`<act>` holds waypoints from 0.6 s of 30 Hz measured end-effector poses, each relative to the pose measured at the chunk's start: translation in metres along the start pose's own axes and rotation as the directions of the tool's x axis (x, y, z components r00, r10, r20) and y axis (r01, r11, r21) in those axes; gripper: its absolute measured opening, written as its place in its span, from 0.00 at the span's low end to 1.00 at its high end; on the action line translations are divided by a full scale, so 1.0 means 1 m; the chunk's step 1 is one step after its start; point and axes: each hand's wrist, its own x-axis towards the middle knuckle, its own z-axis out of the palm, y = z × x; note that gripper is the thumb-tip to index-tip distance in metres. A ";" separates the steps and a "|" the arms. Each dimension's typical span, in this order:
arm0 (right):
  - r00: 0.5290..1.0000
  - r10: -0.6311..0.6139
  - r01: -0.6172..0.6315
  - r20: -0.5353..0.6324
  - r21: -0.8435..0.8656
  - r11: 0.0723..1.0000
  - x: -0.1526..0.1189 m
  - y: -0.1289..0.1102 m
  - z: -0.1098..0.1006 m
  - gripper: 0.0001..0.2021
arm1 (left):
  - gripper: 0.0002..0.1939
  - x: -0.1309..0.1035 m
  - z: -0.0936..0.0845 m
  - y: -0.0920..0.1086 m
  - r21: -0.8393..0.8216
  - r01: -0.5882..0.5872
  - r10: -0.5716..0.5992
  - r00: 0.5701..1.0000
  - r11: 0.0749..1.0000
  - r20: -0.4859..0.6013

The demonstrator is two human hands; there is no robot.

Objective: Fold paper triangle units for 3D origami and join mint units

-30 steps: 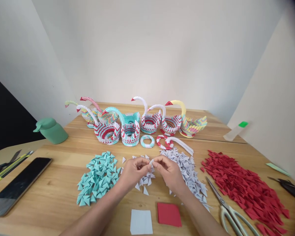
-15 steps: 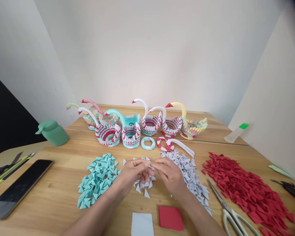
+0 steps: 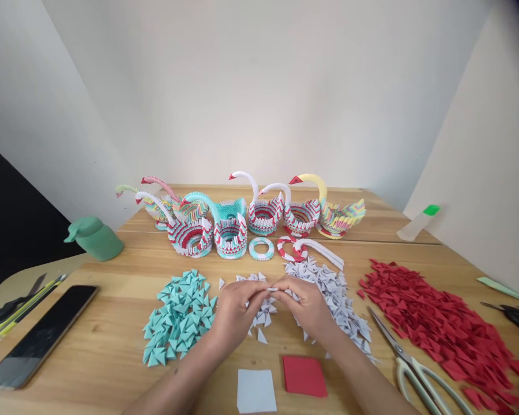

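Observation:
Above the middle of the table, my left hand and my right hand meet fingertip to fingertip. Both pinch a small white paper piece, mostly covered by the fingers, so its exact fold is hidden. Under and behind the hands lies a small heap of white folded paper triangles. A larger heap of pale triangles spreads beside my right hand. Teal triangles are piled to the left of my left hand. Closer to me lie a white paper square and a stack of red paper squares.
Several folded-paper swans stand along the back, with a teal-white ring, a red-white ring and a white neck piece before them. Red triangles, scissors and a glue bottle are right; a phone and green jug left.
The fingers of my left hand have curled in, and both hands now pinch the white piece between their fingertips. The whole view has shifted slightly.

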 end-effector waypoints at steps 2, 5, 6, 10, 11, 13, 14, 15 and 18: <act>1.000 0.015 -0.016 -0.019 -0.008 1.000 -0.001 0.000 0.000 0.07 | 0.09 0.000 -0.001 -0.002 0.055 -0.045 0.045 0.999 0.997 0.006; 1.000 -0.002 0.001 -0.030 -0.055 0.998 -0.002 0.001 0.000 0.06 | 0.10 0.001 -0.001 -0.004 0.104 -0.073 0.070 0.997 0.992 0.027; 1.000 -0.022 0.021 -0.020 -0.075 0.997 -0.002 0.001 -0.001 0.06 | 0.10 0.001 -0.001 -0.005 0.106 -0.071 0.068 0.997 0.992 0.033; 0.999 -0.052 0.050 -0.016 -0.115 0.992 -0.002 0.002 0.001 0.06 | 0.07 0.002 0.002 -0.006 -0.009 0.036 -0.036 0.999 0.999 0.021; 0.999 -0.039 0.036 -0.025 -0.109 0.993 -0.002 0.002 0.002 0.06 | 0.07 0.002 0.002 -0.006 -0.067 0.089 -0.088 0.996 0.994 0.018; 0.999 -0.005 0.002 -0.037 -0.080 0.997 -0.003 0.001 0.004 0.06 | 0.07 0.001 0.002 -0.005 -0.182 0.180 -0.179 0.984 0.967 0.024; 0.999 0.012 -0.014 -0.034 -0.062 0.998 -0.003 0.001 0.005 0.06 | 0.08 0.001 0.002 -0.004 -0.220 0.204 -0.202 0.979 0.954 0.031; 0.999 0.025 -0.026 -0.026 -0.042 0.999 -0.003 0.000 0.005 0.06 | 0.09 0.001 0.001 -0.004 -0.237 0.208 -0.205 0.978 0.949 0.036; 0.999 0.040 -0.040 0.018 0.005 0.999 -0.003 -0.003 0.006 0.06 | 0.09 0.001 -0.002 -0.003 -0.187 0.152 -0.150 0.988 0.971 0.024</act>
